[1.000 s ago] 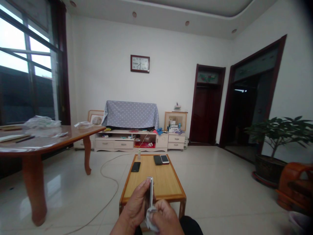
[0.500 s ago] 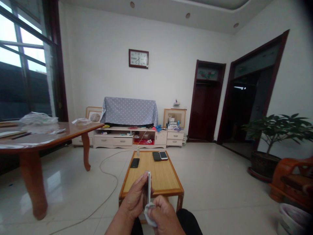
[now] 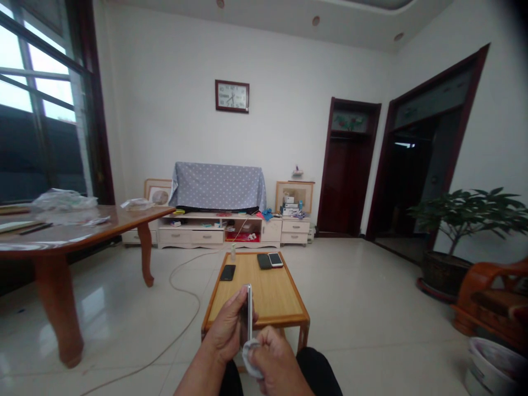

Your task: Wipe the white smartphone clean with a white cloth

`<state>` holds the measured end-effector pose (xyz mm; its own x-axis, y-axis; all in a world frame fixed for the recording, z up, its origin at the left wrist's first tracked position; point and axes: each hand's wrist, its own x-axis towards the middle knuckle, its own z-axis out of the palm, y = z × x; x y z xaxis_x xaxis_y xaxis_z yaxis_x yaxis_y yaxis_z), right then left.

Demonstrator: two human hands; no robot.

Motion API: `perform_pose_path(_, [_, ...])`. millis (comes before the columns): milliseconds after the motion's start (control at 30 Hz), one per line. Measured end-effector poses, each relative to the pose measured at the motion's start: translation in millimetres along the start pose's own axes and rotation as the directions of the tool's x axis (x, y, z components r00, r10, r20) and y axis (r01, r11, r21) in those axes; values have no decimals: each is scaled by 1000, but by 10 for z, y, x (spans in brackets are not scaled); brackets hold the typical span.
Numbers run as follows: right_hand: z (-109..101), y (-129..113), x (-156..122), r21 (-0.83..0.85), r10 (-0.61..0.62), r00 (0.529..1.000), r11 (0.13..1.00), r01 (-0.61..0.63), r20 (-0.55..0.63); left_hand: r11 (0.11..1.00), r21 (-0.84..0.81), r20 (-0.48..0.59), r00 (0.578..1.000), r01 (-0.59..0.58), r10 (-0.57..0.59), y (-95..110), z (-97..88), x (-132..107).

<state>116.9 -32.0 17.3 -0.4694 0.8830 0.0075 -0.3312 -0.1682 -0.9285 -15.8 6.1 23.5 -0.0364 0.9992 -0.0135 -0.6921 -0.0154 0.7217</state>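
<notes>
Low rectangular bamboo-topped coffee table (image 3: 272, 297): set on the pale tiled floor, centre; three dark and white phones (image 3: 228, 272) are laid at its far end.

Left hand (image 3: 226, 330): closed around a slim silver phone (image 3: 249, 311), held upright on edge near the table's near rim; grip unchanged from a second ago.

Right hand (image 3: 274, 360): fist closed on a crumpled white cloth (image 3: 249, 357), pressed to the phone's lower end as before; wiping is judged ongoing.

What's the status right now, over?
Left hand shut on phone, held edge-up. Right hand shut on white cloth at its lower end. Low table just beyond; nothing between.
</notes>
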Motion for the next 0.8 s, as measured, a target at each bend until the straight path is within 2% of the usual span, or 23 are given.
perform_pose_path(100, [-14, -62, 13, 20, -11, 1000, 1000, 11, -21, 999, 29, -15, 1000, -22, 22, -47, 13, -23])
perform_pose_path(233, [-6, -411, 205, 25, -146, 980, 988, 150, -135, 1000, 28, 77, 997, 0, -2, -132, 125, -87])
perform_pose_path(300, [4, -492, 257, 24, -165, 974, 985, 171, -155, 1000, 21, 89, 996, 2, -4, -128, 173, -96])
perform_pose_path(367, [13, -439, 231, 35, -153, 978, 987, 159, -142, 1000, 5, 34, 999, 10, -10, -84, 198, -85])
perform_pose_path(433, [17, -289, 146, 36, -131, 987, 990, 135, -97, 999, -39, -59, 998, 20, -22, -13, 209, -68])
perform_pose_path(567, [15, -68, -16, -4, -87, 996, 996, 87, -13, 991, -129, -197, 979, 28, -53, 117, 262, -59])
perform_pose_path(633, [15, -127, -14, -13, -126, 991, 992, 125, -40, 992, -124, -221, 973, 36, -64, 151, 333, -49])
perform_pose_path(800, [-5, -514, 216, 0, -286, 946, 957, 290, -153, 992, -92, -256, 961, 87, -107, 230, 589, 131])
